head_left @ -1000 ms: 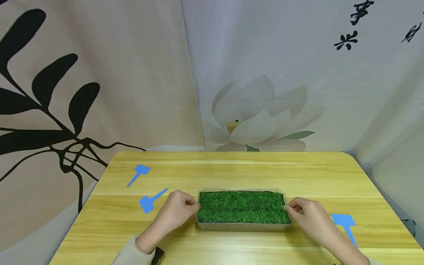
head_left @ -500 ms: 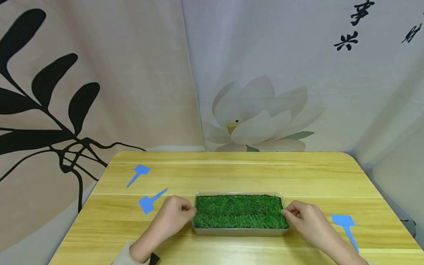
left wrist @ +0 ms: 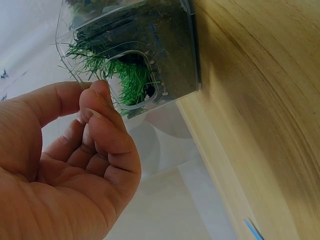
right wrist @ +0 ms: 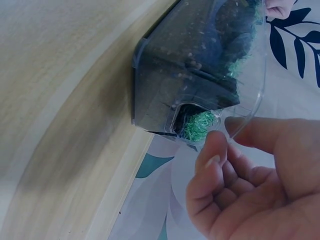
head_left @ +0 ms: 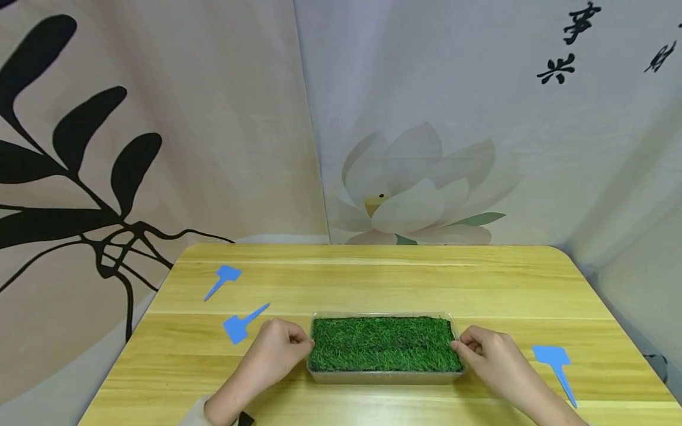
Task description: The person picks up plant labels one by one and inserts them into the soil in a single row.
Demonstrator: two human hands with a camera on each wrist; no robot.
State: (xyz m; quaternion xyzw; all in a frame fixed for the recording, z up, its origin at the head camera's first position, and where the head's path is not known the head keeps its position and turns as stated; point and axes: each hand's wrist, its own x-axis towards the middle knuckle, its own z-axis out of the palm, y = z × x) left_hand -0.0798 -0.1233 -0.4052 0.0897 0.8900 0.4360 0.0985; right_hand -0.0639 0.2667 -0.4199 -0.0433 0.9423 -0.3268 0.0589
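A long clear plastic box (head_left: 386,378) sits on the table, topped with a mat of green artificial grass (head_left: 382,344). At its left end my left hand (head_left: 279,349) pinches the rim with thumb and fingertips; the left wrist view shows them beside a rounded cutout in the end wall, with grass (left wrist: 131,82) poking through. My right hand (head_left: 492,358) pinches the opposite end the same way, thumb and index finger on the rim above a similar cutout with grass (right wrist: 199,126) in it. Dark filling (right wrist: 200,45) shows through the box's side.
Two blue T-shaped plant labels, an upper one (head_left: 228,273) and a lower one (head_left: 235,329), lie left of the box on the wooden table (head_left: 383,278). Another blue plant label (head_left: 553,355) lies right of my right hand. A printed curtain (head_left: 240,118) hangs behind the table's far edge.
The box has slid toward me and slightly left, with both hands moving along and keeping hold of its ends. The blue plant labels have stayed in place.
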